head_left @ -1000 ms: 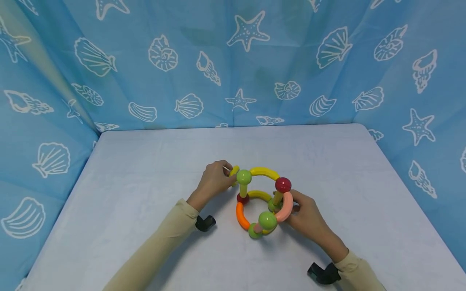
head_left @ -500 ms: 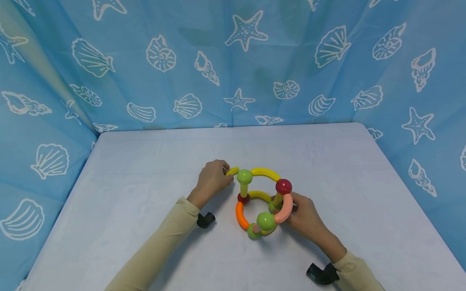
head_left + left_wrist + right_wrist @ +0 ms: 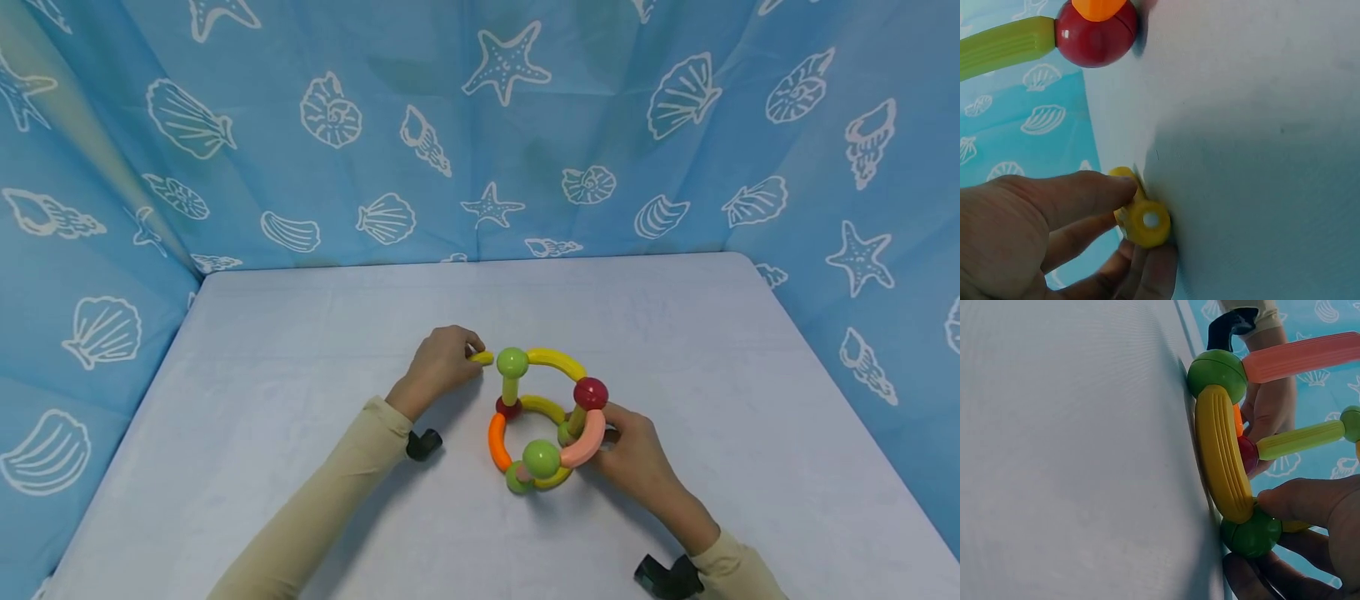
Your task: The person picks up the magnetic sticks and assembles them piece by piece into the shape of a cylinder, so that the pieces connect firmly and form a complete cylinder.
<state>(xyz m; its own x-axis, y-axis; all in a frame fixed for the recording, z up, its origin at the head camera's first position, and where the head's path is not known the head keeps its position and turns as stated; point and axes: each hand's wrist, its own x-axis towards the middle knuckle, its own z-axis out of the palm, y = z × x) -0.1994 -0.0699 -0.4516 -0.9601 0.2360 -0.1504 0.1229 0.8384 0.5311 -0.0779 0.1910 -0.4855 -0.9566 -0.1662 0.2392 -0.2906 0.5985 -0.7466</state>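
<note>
On the table stands a magnetic rod-and-ball frame (image 3: 590, 394), two rings of curved rods and balls joined by upright straight rods. My left hand (image 3: 438, 365) pinches a curved yellow rod (image 3: 1147, 223) between thumb and fingers, just left of the frame's upper green ball (image 3: 512, 362) and apart from it. A pale round spot shows on the rod's end in the left wrist view. My right hand (image 3: 637, 454) grips a lower green ball (image 3: 1252, 532) at the frame's right side, thumb on one side and fingers on the other. Its fingertips are partly hidden in the head view.
A white cloth covers the table (image 3: 315, 333). Blue curtains (image 3: 450, 125) with shell prints hang behind and at both sides. Black wrist devices (image 3: 424, 445) sit beneath both forearms.
The yellow rod in my left hand has turned from upright to nearly level. The frame has turned slightly, its upper green and red balls shifting right, away from the left hand.
</note>
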